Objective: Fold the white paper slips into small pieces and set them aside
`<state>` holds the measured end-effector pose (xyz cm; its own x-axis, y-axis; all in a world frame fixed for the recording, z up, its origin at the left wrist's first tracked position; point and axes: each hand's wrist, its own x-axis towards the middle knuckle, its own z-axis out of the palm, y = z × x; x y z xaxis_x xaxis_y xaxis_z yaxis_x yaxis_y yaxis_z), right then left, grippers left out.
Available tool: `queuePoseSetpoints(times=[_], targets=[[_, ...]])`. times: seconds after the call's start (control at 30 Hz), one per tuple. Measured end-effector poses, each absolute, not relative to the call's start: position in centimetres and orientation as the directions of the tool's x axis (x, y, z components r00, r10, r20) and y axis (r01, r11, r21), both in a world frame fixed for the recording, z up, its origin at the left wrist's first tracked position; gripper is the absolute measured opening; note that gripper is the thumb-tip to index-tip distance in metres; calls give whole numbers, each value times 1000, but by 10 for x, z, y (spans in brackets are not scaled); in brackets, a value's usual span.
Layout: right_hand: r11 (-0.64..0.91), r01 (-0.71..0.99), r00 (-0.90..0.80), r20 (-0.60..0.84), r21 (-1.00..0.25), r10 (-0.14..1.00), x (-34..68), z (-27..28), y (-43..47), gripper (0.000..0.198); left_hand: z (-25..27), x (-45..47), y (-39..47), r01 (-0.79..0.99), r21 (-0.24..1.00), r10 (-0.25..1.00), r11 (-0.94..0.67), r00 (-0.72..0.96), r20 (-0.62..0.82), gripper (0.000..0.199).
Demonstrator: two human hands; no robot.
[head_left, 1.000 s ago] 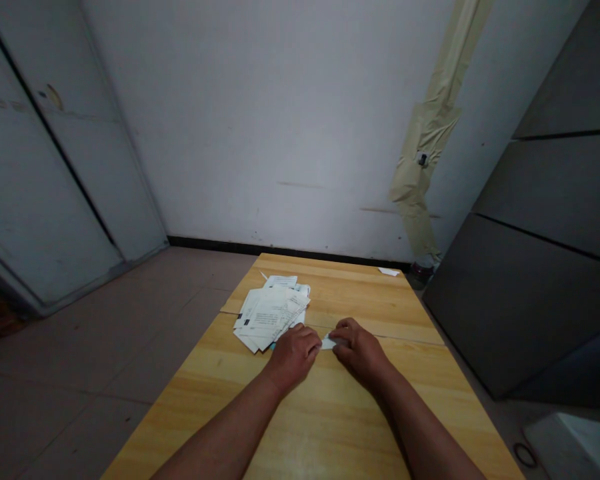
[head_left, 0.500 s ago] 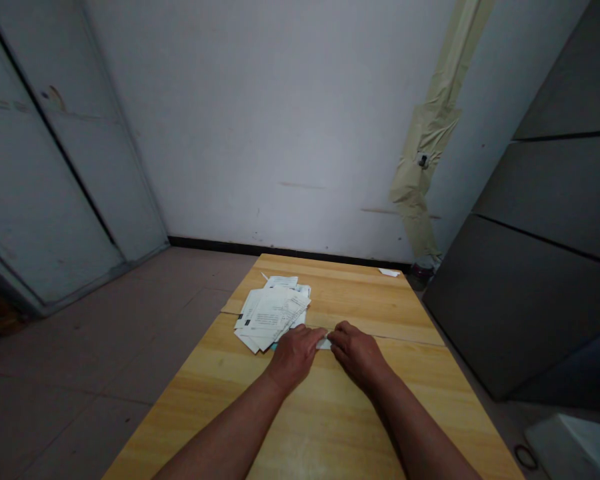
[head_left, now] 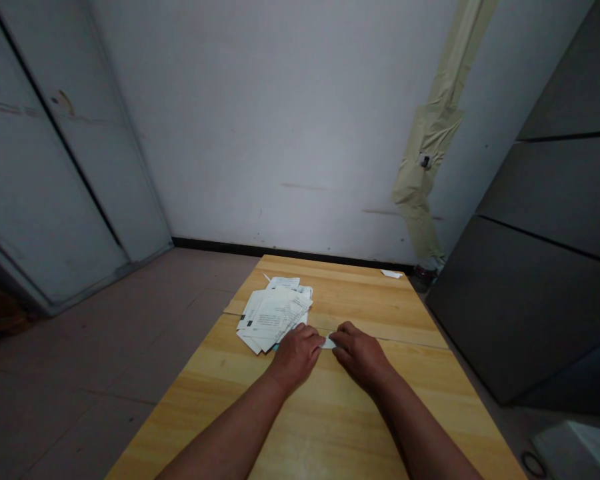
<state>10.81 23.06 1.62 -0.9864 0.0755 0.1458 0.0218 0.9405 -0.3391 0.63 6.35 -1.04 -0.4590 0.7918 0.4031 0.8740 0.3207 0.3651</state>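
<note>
A small piece of pale paper (head_left: 329,343) lies on the wooden table between my two hands, mostly covered by the fingers. My left hand (head_left: 299,351) has its fingers closed on the paper's left side. On the right side, my right hand (head_left: 359,349) pinches it with curled fingers. Just beyond and left of my left hand sits a loose, overlapping pile of printed paper sheets (head_left: 273,313). A bit of blue shows under the pile's near edge, beside my left wrist.
The wooden table (head_left: 320,427) has a seam across it. A white paper scrap (head_left: 391,274) lies at its far right corner. Behind stands a white wall (head_left: 280,120) with a taped strip (head_left: 420,167). Grey panels (head_left: 545,267) rise on the right, and a white box (head_left: 580,447) sits low down.
My left thumb and fingers have shifted slightly on the paper, so a little more of it shows. The view has moved a touch; the pile stays in place.
</note>
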Motion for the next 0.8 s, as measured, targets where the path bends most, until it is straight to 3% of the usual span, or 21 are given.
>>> queuePoseSetpoints(times=[0.17,0.47,0.7,0.8], targets=[[932,23,-988,136,-363,77,107,15,231,28,-15,5,67,881,316,798,353,-460,389,20],[965,44,-986,147,-258,84,106,17,224,17,-11,7,69,883,221,786,414,-469,403,20],[988,62,-981,171,-142,86,103,16,218,17,-9,11,70,875,225,760,428,-483,434,20],[995,73,-981,178,-62,83,100,15,215,17,-6,12,70,857,293,744,424,-514,427,23]])
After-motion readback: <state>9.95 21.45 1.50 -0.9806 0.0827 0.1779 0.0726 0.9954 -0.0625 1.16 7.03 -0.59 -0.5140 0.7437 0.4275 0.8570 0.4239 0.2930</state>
